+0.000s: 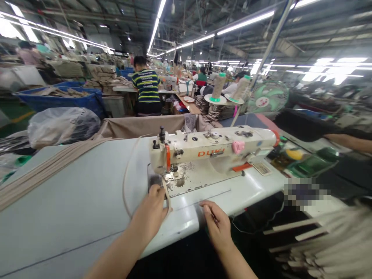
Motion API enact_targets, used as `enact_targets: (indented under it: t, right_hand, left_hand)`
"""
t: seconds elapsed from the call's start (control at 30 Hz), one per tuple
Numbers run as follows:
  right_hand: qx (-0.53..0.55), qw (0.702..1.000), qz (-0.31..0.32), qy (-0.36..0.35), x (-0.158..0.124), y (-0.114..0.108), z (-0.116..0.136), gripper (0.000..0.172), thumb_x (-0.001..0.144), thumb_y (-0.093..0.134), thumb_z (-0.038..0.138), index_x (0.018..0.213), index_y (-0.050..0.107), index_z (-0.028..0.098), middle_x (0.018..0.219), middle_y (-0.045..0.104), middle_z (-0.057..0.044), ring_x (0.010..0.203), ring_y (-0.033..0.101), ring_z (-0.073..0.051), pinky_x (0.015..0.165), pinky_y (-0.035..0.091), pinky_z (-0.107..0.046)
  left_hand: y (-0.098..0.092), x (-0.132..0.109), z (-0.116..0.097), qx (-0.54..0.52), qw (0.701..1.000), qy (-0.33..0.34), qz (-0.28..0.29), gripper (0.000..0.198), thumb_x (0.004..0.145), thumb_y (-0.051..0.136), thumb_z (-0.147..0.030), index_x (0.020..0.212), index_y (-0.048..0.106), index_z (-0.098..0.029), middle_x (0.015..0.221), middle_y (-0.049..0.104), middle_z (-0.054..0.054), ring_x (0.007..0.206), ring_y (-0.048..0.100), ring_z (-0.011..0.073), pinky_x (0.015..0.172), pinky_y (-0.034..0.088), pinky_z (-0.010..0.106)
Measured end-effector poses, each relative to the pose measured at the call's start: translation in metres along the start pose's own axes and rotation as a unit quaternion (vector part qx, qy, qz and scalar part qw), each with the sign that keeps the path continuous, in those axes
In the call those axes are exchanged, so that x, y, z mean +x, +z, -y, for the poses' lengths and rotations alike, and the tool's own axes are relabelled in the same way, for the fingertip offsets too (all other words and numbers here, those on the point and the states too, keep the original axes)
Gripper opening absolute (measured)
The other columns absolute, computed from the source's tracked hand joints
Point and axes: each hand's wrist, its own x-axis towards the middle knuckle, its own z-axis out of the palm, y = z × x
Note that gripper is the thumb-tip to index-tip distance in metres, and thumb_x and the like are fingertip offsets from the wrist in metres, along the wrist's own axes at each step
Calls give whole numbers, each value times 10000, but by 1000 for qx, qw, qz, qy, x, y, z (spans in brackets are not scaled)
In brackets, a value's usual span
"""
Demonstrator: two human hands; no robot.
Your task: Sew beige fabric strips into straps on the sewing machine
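A white sewing machine with orange lettering stands on a pale table. My left hand is closed on a narrow beige fabric strap, just in front of the presser foot. The strap loops out on the left side of that hand and curves up across the tabletop. By the table's front edge, my right hand has its fingers pinched together. Something grey and blurred shows beside its fingertips, and I cannot make out what it is.
A bundle of beige straps lies across the table's left side. More pale strips hang at lower right. Two thread cones and a green fan stand behind the machine. A green bottle lies to the right, near another person's arm.
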Motion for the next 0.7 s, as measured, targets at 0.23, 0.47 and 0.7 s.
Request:
enact_targets:
  t: [0.23,0.47,0.7]
  right_hand:
    - [-7,951,-238,198,-28,-70,-69,588,981,390,706,929,676,195,631,501,34,584,496,-151,581,443,-293]
    - [-113,854,-353,365,-61,-161,-142,374,967,612,534,959,687,168,899,694,-22,797,657,-171,783,549,-357]
    - [-156,782,-393,458,-61,-208,-183,309,967,675,390,1193,657,181,1219,680,-74,1072,666,-225,950,561,-455]
  left_hand:
    - [35,6,31,-7,984,145,-106,467,861,653,-468,1193,515,-169,1325,554,175,1247,586,363,1103,486,507]
    - [37,2,33,21,978,173,-112,641,926,518,-628,1312,464,-120,1292,572,214,1179,615,363,1053,508,495]
    - [29,1,33,42,966,221,-128,389,1002,418,-478,1141,603,-165,1166,651,165,1078,653,311,984,532,440]
